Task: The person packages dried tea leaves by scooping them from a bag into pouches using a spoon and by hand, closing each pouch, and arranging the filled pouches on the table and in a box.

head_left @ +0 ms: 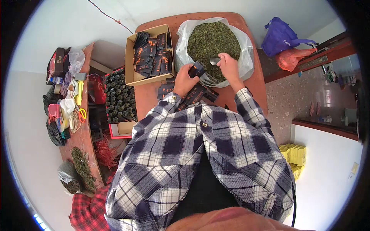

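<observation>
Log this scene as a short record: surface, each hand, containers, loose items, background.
Surface: reddish-brown table
Left hand: holds a black packet near the edge of the clear plastic bag
Right hand: holds a metal spoon over the dried green leaves
Containers: clear plastic bag, holding the leaves; cardboard box, holding black packets with orange print
Loose items: more black packets in front of the person
Background: purple bag at right

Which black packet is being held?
The black, orange-marked packet in the left hand; the others lie in the tan cardboard box or on the reddish-brown table.
</observation>
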{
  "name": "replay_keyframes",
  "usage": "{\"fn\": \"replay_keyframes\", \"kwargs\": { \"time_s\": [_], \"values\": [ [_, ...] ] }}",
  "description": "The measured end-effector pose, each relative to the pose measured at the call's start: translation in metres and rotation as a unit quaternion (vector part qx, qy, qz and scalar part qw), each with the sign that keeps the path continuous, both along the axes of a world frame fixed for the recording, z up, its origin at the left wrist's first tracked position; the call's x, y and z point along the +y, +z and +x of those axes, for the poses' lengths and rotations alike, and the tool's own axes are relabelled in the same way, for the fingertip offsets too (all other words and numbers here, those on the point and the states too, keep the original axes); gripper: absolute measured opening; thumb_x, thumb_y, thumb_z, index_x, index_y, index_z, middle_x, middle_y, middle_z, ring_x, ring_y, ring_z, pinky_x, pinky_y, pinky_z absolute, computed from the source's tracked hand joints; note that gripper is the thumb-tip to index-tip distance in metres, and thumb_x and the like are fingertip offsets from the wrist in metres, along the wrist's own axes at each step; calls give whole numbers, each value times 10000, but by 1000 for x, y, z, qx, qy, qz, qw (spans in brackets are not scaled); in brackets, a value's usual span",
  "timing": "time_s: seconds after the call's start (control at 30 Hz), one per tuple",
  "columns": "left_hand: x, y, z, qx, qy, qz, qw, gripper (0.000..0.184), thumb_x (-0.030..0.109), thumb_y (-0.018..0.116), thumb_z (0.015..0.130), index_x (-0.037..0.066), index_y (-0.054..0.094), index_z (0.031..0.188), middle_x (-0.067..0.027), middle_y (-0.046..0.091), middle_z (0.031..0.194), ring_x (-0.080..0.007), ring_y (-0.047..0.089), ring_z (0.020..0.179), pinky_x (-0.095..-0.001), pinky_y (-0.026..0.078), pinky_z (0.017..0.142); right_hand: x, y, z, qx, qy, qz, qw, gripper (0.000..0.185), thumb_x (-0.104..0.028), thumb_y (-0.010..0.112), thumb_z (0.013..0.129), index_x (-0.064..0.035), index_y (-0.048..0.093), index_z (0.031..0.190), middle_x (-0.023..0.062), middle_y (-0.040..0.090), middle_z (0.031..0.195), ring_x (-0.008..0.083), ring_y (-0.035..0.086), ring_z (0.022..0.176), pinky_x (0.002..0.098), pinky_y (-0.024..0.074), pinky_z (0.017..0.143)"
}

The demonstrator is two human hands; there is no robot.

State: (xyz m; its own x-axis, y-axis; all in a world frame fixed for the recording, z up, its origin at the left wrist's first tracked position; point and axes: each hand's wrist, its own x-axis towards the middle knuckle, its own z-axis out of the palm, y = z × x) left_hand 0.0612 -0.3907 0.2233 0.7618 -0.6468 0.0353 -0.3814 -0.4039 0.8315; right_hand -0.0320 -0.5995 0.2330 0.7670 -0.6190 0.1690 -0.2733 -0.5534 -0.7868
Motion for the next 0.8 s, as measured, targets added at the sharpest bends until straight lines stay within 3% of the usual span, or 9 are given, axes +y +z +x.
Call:
{"fn": "replay_keyframes", "kwargs": {
  "time_s": [0.07,0.17,0.2,0.3,0.4,0.57,0.67,0.77,0.8],
  "values": [
    [0,2,-1,-3,4,1,1000,596,151,762,704,-18,542,1232,-181,601,1161,-322,611,1088,-379,474,968,5,-20,-2,42,9,-67,997,287,-202,447,981,-20,661,1041,138,711,738,322,694,725,427,540,722],
    [0,1,0,18,-4,1,1000,599,146,761,713,-12,540,1246,-179,599,1174,-317,607,1098,-375,471,972,20,-45,-5,66,10,79,995,277,-204,457,977,-23,653,1049,131,713,746,289,697,712,409,538,705],
    [-1,-2,1,12,-6,-9,1000,596,144,759,718,-10,540,1251,-178,599,1175,-314,606,1100,-374,470,974,24,-38,-6,65,7,153,986,264,-184,459,979,-9,642,1055,126,715,749,216,678,653,352,536,634],
    [-2,-8,0,0,-14,-37,999,583,142,751,727,-8,542,1250,-185,595,1178,-328,595,1109,-382,465,976,14,-39,-6,51,-47,351,934,279,-159,426,998,9,620,1107,111,709,778,134,618,615,274,504,554],
    [-4,-7,0,-1,-17,-58,998,564,147,741,725,-10,549,1232,-208,587,1176,-365,578,1117,-402,459,979,0,-32,-8,34,-79,439,894,276,-164,429,1003,5,613,1120,111,703,826,112,584,608,238,487,533],
    [-5,-11,3,-7,-23,-34,999,582,130,745,745,-4,538,1273,-181,598,1189,-313,597,1129,-379,458,995,-13,0,-14,-16,-71,439,896,262,-120,426,982,20,606,1111,104,698,811,94,577,614,231,481,533],
    [-6,-9,3,-10,-22,-31,999,584,133,745,742,-2,542,1272,-187,596,1193,-320,595,1137,-384,455,1002,-17,27,-13,-27,-68,421,904,266,-112,427,971,17,613,1110,99,697,807,90,577,617,225,478,534],
    [-7,-1,0,-17,-6,-49,999,526,146,733,713,6,566,1192,-202,607,1126,-383,585,1079,-425,464,954,-16,47,-12,-33,-50,412,909,264,-117,430,971,12,613,1111,91,698,798,91,574,605,224,472,530],
    [-8,2,0,-8,-9,-36,999,548,146,738,720,2,558,1217,-199,603,1148,-363,587,1101,-412,459,973,-15,53,-12,-29,-43,401,915,265,-122,430,973,8,619,1106,87,698,787,92,574,599,227,473,531]
  ]
}}
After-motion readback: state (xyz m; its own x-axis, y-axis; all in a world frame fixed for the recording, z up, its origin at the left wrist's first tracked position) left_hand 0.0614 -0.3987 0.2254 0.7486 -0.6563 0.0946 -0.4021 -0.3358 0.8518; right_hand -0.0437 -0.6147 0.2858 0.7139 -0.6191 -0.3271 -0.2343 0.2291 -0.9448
